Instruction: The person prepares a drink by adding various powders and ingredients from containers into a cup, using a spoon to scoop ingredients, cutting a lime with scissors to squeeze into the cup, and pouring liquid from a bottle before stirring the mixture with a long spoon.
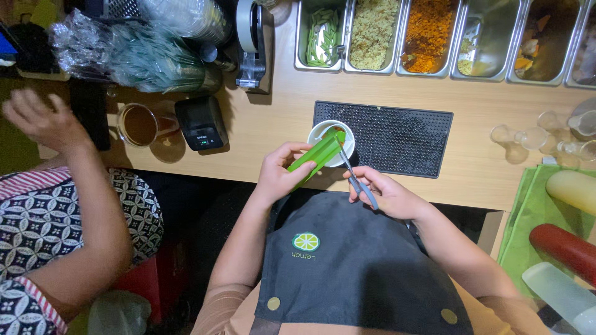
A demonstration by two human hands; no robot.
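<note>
Bowl (331, 142) on mat (397, 139), just beyond left hand (280, 174) fingers (297, 149). Leaf strips (316, 157) in those fingers, over bowl. Scissors (355, 177) in right hand (385, 193), tips at strips. Trays (372, 34) well beyond.

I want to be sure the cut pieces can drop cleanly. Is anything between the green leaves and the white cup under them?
Nothing visible. The left hand holds the green leaves right over the white cup, and the scissors in the right hand meet them above its open rim.

The left hand (280, 175) holds green stalks (316, 156) over a white cup (331, 142) on a black mat (397, 139); the right hand (382, 193) grips scissors (355, 177) at the stalks.
</note>
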